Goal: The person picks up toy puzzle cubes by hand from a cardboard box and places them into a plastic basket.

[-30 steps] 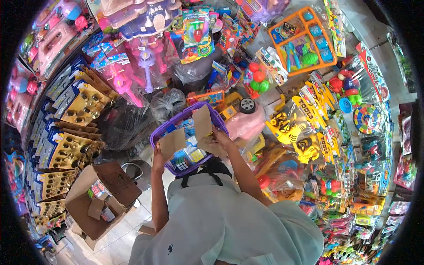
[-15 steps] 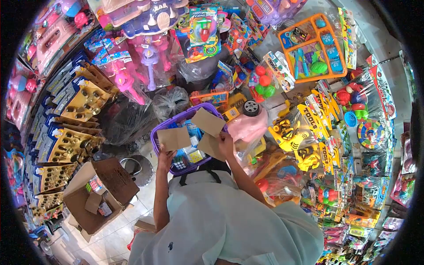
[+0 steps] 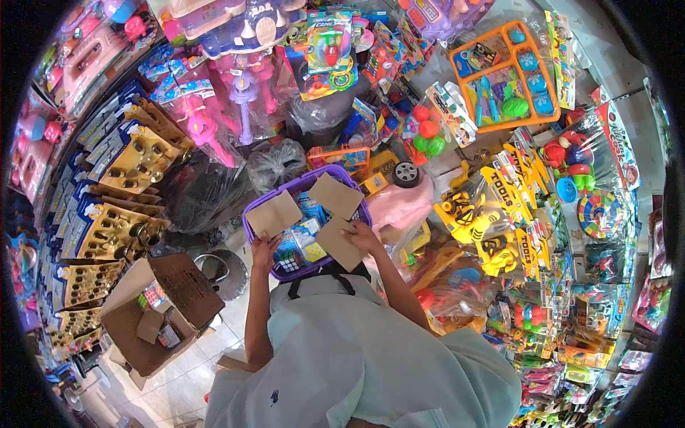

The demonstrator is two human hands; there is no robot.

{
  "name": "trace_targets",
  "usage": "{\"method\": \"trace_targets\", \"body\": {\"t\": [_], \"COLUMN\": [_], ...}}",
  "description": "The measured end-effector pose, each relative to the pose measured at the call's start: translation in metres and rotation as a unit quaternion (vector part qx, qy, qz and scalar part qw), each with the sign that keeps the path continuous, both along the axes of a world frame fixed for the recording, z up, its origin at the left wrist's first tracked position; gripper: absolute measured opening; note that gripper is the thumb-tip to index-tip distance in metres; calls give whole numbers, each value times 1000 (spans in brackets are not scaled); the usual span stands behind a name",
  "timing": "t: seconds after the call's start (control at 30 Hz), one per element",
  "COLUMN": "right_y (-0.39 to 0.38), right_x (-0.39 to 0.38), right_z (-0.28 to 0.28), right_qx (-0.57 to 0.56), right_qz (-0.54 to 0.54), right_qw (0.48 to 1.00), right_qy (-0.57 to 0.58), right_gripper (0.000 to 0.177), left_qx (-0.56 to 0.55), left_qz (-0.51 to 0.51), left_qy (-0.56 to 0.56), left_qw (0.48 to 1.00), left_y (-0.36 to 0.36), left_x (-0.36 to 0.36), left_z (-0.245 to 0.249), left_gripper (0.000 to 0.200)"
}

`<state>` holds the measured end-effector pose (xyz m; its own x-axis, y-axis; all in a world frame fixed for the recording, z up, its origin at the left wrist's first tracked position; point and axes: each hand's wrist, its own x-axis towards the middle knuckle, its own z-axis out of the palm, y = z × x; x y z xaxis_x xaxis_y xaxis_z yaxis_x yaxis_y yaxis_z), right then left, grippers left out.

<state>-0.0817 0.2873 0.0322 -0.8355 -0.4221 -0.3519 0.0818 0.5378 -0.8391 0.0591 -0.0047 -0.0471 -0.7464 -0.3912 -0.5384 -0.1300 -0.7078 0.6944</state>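
Note:
A purple basket (image 3: 251,201) holds small boxed items, among them a cube puzzle (image 3: 288,261), and sits in front of my body. My left hand (image 3: 265,250) grips the lower edge of a tan cardboard piece (image 3: 275,215) at the basket's left side. With my right hand (image 3: 362,237) I hold another cardboard piece (image 3: 340,243) over the lower right of the basket. A third cardboard piece (image 3: 335,196) lies across the basket's upper right, touched by neither hand.
An open brown carton (image 3: 187,292) with small boxes stands at lower left on the tiled floor. Packs of metal items (image 3: 135,160) hang along the left. Yellow tool toys (image 3: 492,221) and an orange tray toy (image 3: 504,77) are on the right.
The left cardboard piece has tilted and shifted slightly left. The right piece has turned and moved a little, with my right hand now nearer its upper edge, showing more basket contents.

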Motion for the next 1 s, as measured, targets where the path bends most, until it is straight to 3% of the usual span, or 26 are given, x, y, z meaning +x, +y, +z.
{"method": "trace_targets", "body": {"t": [0.07, 0.2, 0.27, 0.4, 0.5, 0.57, 0.7, 0.77, 0.8, 0.87, 0.9, 0.97, 1.0], "right_y": [0, -25, -42, -74, -90, -94, -98, -93, -88, -75, -71, -62, -58], "right_x": [-5, -7, -8, -32, -38, -45, -23, -16, -18, -21, -19, -14, -12], "right_z": [23, 43, 31, -5, -39, -77, -19, -5, -9, -15, -18, -23, -23], "right_qx": [20, -31, -180, -199, -230, -133, -122, 45, 46, 152, 152, 304, 305], "right_qz": [117, 117, -13, -38, -100, -8, -90, -63, -62, 21, 21, 48, 46], "right_qw": [989, 980, 972, 974, 949, 990, 988, 947, 947, 930, 930, 877, 877], "right_qy": [-89, -159, -148, -106, -191, -45, 42, 311, 311, 335, 333, 368, 368], "right_gripper": [40, 30, 22, 21, 32, 30, 37, 43, 43, 52, 52, 63, 63], "left_qx": [-10, -3, -42, -28, -59, -136, -260, -426, -479, -501, -500, -477, -477], "left_qz": [-7, 1, -50, -19, -34, -46, -121, -120, -118, -106, -107, -167, -168], "left_qy": [-9, -55, -44, -49, -54, -88, -202, -165, -153, -234, -234, -243, -241], "left_qw": [1000, 998, 997, 998, 996, 986, 937, 882, 856, 826, 827, 828, 828], "left_y": [-2, -4, -9, -9, -9, -10, -8, -2, -1, 1, 1, 2, 5], "left_x": [0, -11, -11, -13, -12, -14, -18, -15, -14, -16, -15, -16, -16], "left_z": [-10, -17, -41, -44, -39, -50, -17, -6, -5, -2, 5, 24, 21], "left_gripper": [37, 30, 21, 21, 18, 24, 29, 36, 38, 47, 47, 61, 61]}}
